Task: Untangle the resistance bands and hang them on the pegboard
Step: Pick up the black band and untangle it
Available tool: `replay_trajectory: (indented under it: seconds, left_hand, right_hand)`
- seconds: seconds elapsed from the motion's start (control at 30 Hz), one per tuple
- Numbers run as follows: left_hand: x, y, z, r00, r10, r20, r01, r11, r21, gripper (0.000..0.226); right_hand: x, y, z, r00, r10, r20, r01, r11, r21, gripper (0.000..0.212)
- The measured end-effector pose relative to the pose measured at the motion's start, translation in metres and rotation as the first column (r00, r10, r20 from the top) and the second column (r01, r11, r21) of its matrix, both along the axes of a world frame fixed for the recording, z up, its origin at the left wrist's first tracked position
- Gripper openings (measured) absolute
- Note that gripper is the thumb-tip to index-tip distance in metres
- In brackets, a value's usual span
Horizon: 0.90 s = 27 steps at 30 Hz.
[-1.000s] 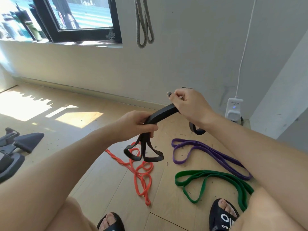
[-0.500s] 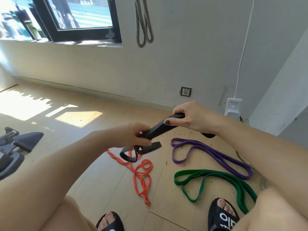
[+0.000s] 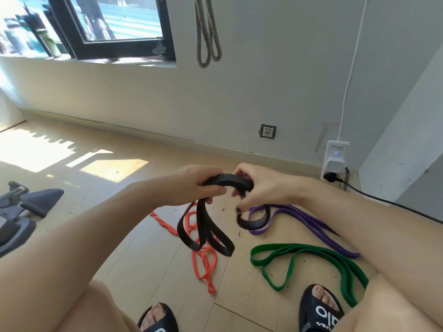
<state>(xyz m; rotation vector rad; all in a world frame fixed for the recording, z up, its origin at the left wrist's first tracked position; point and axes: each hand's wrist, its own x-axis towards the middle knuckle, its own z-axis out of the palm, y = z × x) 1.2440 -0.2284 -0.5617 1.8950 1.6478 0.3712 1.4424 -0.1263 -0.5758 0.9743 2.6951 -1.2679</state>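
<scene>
Head view: black band (image 3: 206, 226), gripped by left hand (image 3: 196, 185) and right hand (image 3: 261, 188), fingers of both curled round it, loops hanging above floor (image 3: 148, 259). On floor: orange band (image 3: 203, 264), purple band (image 3: 309, 224), green band (image 3: 299, 257). On wall: grey band (image 3: 207, 32).

Both forearms reach forward, bare, converging at centre. Left hand (image 3: 194, 184) knuckles up, fingers curled round black resistance band (image 3: 230, 180), thumb tip below it. Right hand (image 3: 259, 188) just beside left, nearly touching, fingers curled downward over same band, fingertips pinching it underneath. Band arches between both grips; loops hang below left fingers, one loop below right fingertips.
</scene>
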Motion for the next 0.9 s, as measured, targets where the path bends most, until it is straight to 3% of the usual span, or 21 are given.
replay_trajectory:
  seconds: [0.1, 0.43, 0.63, 0.83, 0.9]
  left_hand:
    - [0.006, -0.001, 0.002, 0.999, -0.039, -0.015, 0.039, 0.999, 0.031, 0.014]
    - [-0.012, -0.005, -0.006, 0.991, -0.011, -0.132, 0.011, 1.000, -0.004, 0.020]
    - [-0.013, -0.005, -0.019, 0.971, -0.035, -0.237, 0.029, 0.999, -0.029, 0.031]
    - [-0.014, -0.004, -0.024, 0.971, -0.022, -0.240, 0.006, 0.998, -0.064, 0.022]
    - [-0.013, -0.005, -0.023, 0.986, -0.002, -0.168, -0.011, 0.997, -0.081, 0.017]
  right_hand:
    - [-0.014, -0.009, 0.003, 0.990, -0.030, -0.140, 0.013, 0.993, -0.118, 0.055]
    - [-0.012, -0.008, 0.018, 0.986, -0.001, -0.167, -0.010, 0.998, -0.064, 0.020]
    - [0.001, 0.001, 0.020, 0.984, -0.011, -0.179, -0.016, 0.989, -0.147, 0.019]
    - [0.020, 0.015, 0.016, 0.978, -0.075, -0.196, 0.033, 0.977, -0.210, 0.021]
    - [0.026, 0.017, 0.015, 0.978, -0.078, -0.194, 0.030, 0.971, -0.237, 0.021]
